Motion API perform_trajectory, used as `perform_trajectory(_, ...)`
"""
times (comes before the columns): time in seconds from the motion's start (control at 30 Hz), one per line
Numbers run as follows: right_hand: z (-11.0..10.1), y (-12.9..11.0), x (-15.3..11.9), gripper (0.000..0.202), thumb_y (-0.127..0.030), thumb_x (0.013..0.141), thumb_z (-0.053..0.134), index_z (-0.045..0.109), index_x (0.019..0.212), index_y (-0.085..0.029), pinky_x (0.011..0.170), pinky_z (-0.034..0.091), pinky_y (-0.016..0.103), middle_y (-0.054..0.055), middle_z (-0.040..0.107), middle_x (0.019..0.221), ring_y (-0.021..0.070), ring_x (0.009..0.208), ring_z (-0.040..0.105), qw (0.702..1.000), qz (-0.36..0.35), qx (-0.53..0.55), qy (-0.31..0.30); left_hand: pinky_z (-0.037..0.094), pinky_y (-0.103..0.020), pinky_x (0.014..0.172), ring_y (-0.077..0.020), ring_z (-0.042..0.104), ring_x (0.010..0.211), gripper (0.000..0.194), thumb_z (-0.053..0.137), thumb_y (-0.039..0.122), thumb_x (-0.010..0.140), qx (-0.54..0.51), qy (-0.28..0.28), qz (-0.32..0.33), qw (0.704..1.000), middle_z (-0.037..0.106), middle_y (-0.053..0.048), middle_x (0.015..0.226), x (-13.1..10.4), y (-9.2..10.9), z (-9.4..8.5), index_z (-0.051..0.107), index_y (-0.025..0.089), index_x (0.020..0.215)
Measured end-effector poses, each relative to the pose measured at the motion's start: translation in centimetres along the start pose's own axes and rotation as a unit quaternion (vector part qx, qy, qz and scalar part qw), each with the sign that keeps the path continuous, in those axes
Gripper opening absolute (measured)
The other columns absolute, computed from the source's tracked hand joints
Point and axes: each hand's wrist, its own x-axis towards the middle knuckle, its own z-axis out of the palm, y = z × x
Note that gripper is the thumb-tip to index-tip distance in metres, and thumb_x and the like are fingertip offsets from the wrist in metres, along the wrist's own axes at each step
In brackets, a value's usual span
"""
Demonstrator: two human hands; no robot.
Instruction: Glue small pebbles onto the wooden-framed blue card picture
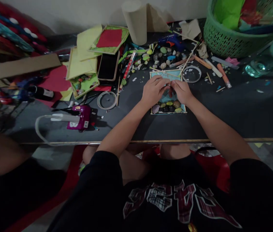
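Cupping my left hand (153, 91) and right hand (182, 91) close together over the blue-backed frame (171, 74) near the counter's (247, 112) front edge, I cannot tell whether my bent fingers pinch anything above the stones (166, 107) along its near side.

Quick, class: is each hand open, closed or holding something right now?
Left hand: fingers curled over the blue framed panel; any grip cannot be told.
Right hand: fingertips close to the left's; grip likewise unclear.
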Motion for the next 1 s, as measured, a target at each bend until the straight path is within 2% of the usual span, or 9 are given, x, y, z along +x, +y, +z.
perform_trajectory(0.13, 0.1, 0.1, 0.5, 0.069, -0.076, 0.094, 0.029, 0.052, 0.058, -0.022, 0.067, 0.039, 0.032, 0.000, 0.055, 0.054, 0.0142, 0.058, 0.051, 1.000, -0.013, -0.027, -0.008, 0.051, -0.035, 0.094, -0.0226, 0.061, 0.114, 0.049, 0.035, 0.055, 0.101, -0.002, -0.017, -0.014, 1.000, 0.072, -0.009, 0.102, 0.0, -0.3, -0.2, 0.067, 0.021, 0.115)
perform_trajectory(0.23, 0.1, 0.0, 0.5, 0.070, -0.079, 0.092, 0.028, 0.049, 0.059, -0.022, 0.065, 0.039, 0.031, 0.000, 0.054, 0.053, 0.0138, 0.057, 0.051, 0.999, -0.008, -0.028, -0.015, 0.052, -0.036, 0.091, -0.0232, 0.062, 0.110, 0.049, 0.034, 0.056, 0.101, -0.007, -0.011, -0.008, 1.000, 0.071, -0.009, 0.099, 0.0, -0.3, -0.1, 0.067, 0.021, 0.110)
perform_trajectory(0.43, 0.1, -0.1, 0.4, 0.073, -0.084, 0.089, 0.022, 0.051, 0.065, -0.021, 0.064, 0.040, 0.031, -0.001, 0.054, 0.052, 0.0141, 0.055, 0.052, 0.998, 0.009, -0.052, -0.020, 0.052, -0.041, 0.092, -0.0237, 0.062, 0.105, 0.049, 0.026, 0.056, 0.101, -0.027, 0.013, 0.025, 0.999, 0.066, -0.009, 0.099, 0.2, -0.7, 1.0, 0.061, 0.021, 0.104)
perform_trajectory(0.7, 0.1, -0.3, 0.4, 0.075, -0.085, 0.088, 0.022, 0.052, 0.060, -0.022, 0.066, 0.040, 0.033, 0.001, 0.056, 0.053, 0.0156, 0.058, 0.053, 0.997, 0.006, -0.073, -0.028, 0.051, -0.044, 0.094, -0.0249, 0.060, 0.109, 0.052, 0.019, 0.059, 0.100, -0.061, 0.010, 0.018, 0.998, 0.064, -0.010, 0.102, -0.3, -1.2, 1.9, 0.056, 0.023, 0.097)
perform_trajectory(0.83, 0.0, -0.3, 0.2, 0.073, -0.087, 0.086, 0.025, 0.050, 0.062, -0.023, 0.064, 0.041, 0.034, 0.000, 0.057, 0.053, 0.0156, 0.056, 0.052, 0.998, 0.018, -0.050, -0.016, 0.051, -0.045, 0.096, -0.0242, 0.062, 0.107, 0.050, 0.024, 0.062, 0.100, -0.072, 0.019, 0.005, 0.997, 0.065, -0.010, 0.101, -0.1, -1.1, 1.7, 0.057, 0.024, 0.098)
perform_trajectory(1.0, 0.1, -0.2, 0.0, 0.072, -0.087, 0.085, 0.030, 0.053, 0.061, -0.023, 0.068, 0.046, 0.037, 0.002, 0.056, 0.053, 0.0164, 0.055, 0.052, 0.999, 0.023, 0.008, 0.023, 0.048, -0.046, 0.102, -0.0239, 0.062, 0.111, 0.046, 0.033, 0.062, 0.099, -0.074, 0.042, -0.025, 0.996, 0.067, -0.009, 0.104, 0.0, -0.2, 0.7, 0.059, 0.024, 0.093)
